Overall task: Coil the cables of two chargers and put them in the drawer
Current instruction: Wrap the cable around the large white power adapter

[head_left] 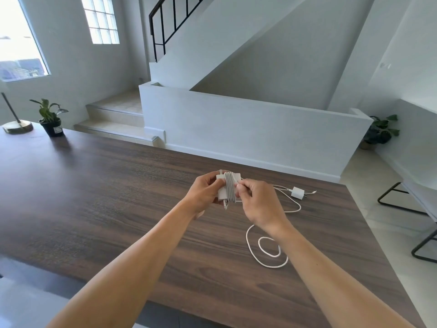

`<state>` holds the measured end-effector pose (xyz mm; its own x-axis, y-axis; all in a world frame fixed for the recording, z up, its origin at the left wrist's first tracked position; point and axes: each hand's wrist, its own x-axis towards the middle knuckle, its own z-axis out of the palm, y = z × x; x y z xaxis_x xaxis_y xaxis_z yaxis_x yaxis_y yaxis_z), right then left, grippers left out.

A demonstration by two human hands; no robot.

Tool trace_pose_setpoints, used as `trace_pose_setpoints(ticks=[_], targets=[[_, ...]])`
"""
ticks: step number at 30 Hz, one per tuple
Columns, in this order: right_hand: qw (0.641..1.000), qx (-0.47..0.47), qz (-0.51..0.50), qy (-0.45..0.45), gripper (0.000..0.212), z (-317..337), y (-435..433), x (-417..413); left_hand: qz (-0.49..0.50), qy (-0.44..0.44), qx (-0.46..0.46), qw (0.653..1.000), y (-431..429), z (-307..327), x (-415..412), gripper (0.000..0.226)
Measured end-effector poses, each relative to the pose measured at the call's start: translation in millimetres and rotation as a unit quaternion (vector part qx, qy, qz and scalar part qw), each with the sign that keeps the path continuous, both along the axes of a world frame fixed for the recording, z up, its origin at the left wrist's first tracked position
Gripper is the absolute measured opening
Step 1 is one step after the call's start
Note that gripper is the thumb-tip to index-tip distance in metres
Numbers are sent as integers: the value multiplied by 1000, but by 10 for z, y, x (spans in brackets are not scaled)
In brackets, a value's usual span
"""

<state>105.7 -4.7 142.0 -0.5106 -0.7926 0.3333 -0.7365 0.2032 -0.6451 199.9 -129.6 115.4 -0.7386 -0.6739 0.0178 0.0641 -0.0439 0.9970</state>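
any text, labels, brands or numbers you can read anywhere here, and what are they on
No text here can be read.
White label on the black plant pot: too small and blurred to read.
Large charger, held by the left hand, its cable pinched by the right hand: no print shows.
Small charger on the table: no marking shows.
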Motion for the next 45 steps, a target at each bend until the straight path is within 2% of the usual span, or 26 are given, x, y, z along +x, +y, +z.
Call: trace_pose_setpoints(ticks=[2, 6, 10, 15, 19, 22, 25, 38, 42, 45], targets=[[1000, -19, 12, -14, 26, -113, 79, 70, 12, 6, 18, 1000, -37, 2, 1, 24], [993, -39, 49, -101, 24, -331, 191, 145, 18, 35, 65, 997, -80, 29, -7, 21], [984, -13, 65, -166, 30, -417, 181, 33, -37, 58, 81, 994, -84, 49, 10, 21], [974, 25, 108, -199, 20, -404, 169, -118, -109, 56, 111, 986, -92, 52, 69, 26], [976, 93, 102, -168, 22, -344, 134, -355, -186, 25, 88, 978, -135, 85, 150, 31], [980, 137, 82, -114, 33, -169, 39, -528, -221, -26, 40, 974, -129, 115, 183, 35], [975, 194, 97, -56, 26, 11, -99, -561, -222, -51, 10, 974, -114, 97, 180, 37], [965, 226, 102, -91, 30, 174, -280, -478, -171, -73, -37, 982, -115, -2, 281, 28], [965, 230, 95, -86, 24, 173, -270, -437, -162, -81, -36, 983, -152, -44, 288, 22], [970, 219, 70, -80, 34, 228, -291, -414, -147, -92, -53, 984, -187, -64, 291, 17]])
